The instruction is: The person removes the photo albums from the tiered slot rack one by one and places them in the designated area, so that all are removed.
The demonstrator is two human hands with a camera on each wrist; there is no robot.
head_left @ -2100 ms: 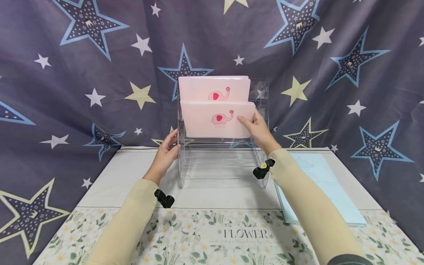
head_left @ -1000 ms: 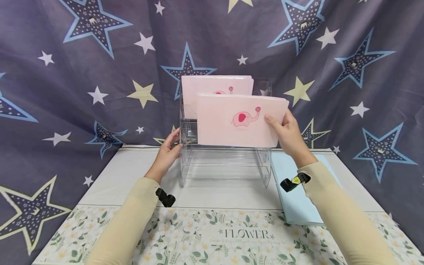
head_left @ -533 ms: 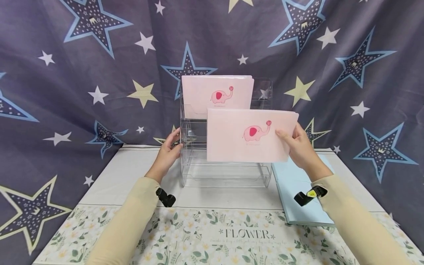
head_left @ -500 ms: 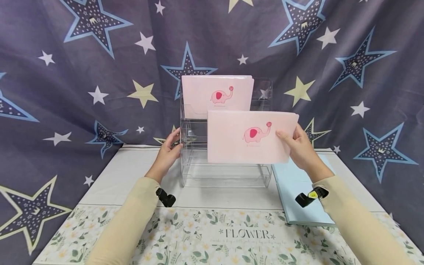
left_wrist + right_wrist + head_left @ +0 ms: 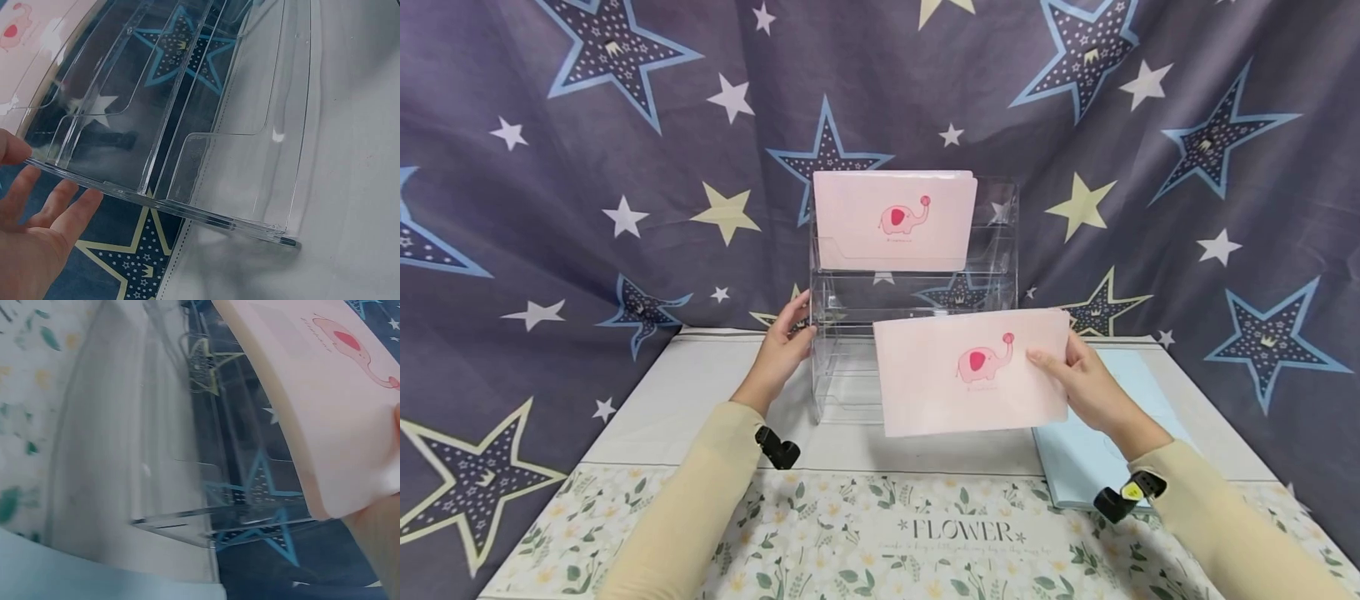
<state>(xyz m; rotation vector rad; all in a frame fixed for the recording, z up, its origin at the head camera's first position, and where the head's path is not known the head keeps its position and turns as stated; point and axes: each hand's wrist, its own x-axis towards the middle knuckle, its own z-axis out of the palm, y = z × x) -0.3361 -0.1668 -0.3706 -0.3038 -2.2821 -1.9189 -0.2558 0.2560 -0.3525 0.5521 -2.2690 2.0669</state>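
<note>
My right hand holds a pink notebook by its right end, thumb over the cover beside a printed elephant. In the right wrist view the notebook shows a thick pale edge, and most of the hand is out of frame. The notebook hangs tilted in front of a clear tiered rack, covering its lower right. On the rack's left side rests my left hand; in the left wrist view its fingers lie nearly straight against the side panel. Another pink elephant notebook stands in the rack's top tier.
Light blue notebooks lie on the table's right, partly under my right forearm. A white cloth and a floral cloth with "FLOWER" lettering cover the table. Behind the rack hangs a dark star-patterned curtain.
My right hand has drawn the pink notebook out of the rack's second tier, then right and downward, tilting it. The left hand keeps its place on the rack's side.
</note>
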